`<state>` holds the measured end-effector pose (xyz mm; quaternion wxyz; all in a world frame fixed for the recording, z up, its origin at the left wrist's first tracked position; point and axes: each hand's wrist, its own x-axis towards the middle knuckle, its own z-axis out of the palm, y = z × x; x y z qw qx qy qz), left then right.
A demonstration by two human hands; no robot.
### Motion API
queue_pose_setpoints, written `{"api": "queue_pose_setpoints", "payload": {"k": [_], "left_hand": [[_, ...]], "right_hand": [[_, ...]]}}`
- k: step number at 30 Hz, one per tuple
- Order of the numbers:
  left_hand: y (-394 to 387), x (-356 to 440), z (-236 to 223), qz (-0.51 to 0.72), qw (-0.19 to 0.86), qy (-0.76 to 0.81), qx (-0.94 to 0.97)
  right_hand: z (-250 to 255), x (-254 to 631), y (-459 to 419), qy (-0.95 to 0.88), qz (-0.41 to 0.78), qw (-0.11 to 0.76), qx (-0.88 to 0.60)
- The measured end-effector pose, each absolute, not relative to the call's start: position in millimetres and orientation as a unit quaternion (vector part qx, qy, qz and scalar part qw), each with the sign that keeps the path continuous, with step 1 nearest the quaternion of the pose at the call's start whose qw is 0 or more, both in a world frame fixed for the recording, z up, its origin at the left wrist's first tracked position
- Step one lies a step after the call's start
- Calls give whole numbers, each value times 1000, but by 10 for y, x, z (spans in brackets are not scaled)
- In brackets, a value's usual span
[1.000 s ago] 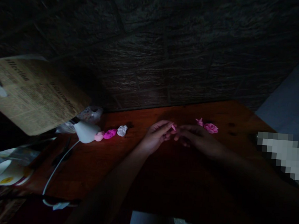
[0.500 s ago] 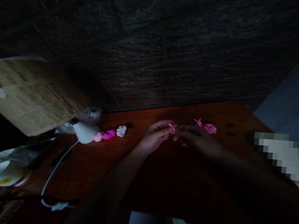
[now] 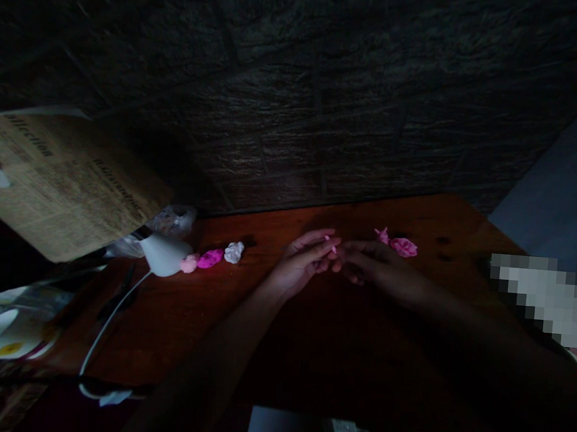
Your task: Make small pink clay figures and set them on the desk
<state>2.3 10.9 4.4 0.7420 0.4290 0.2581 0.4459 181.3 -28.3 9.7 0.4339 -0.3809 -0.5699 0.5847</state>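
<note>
In dim light my left hand [image 3: 305,260] and my right hand [image 3: 377,266] meet over a reddish wooden table [image 3: 240,319]. Their fingertips pinch a small pink piece [image 3: 333,247] between them. Just behind my right hand lies a crumpled pink lump [image 3: 404,246] with a smaller pink bit [image 3: 382,235] beside it. To the left, a row of small lumps rests on the table: pale pink [image 3: 189,263], bright pink [image 3: 210,258] and white [image 3: 234,252].
A white lamp head [image 3: 163,255] with a white cord [image 3: 107,325] lights the table from the left. A newspaper sheet [image 3: 61,181] hangs above it, a clear plastic bag [image 3: 171,220] behind. A dark stone-pattern wall [image 3: 298,90] backs the table. Papers [image 3: 5,327] lie at far left.
Both hands stay almost in place; the fingertips have shifted slightly around the small pink piece. Everything else on the table is where it was.
</note>
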Motion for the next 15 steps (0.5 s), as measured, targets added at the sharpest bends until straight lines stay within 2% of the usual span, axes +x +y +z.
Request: {"api": "queue_pose_setpoints", "payload": {"k": [15], "left_hand": [[77, 28, 121, 435, 737, 297, 423]], "right_hand": [[151, 1794, -293, -560, 578, 447, -392]]}}
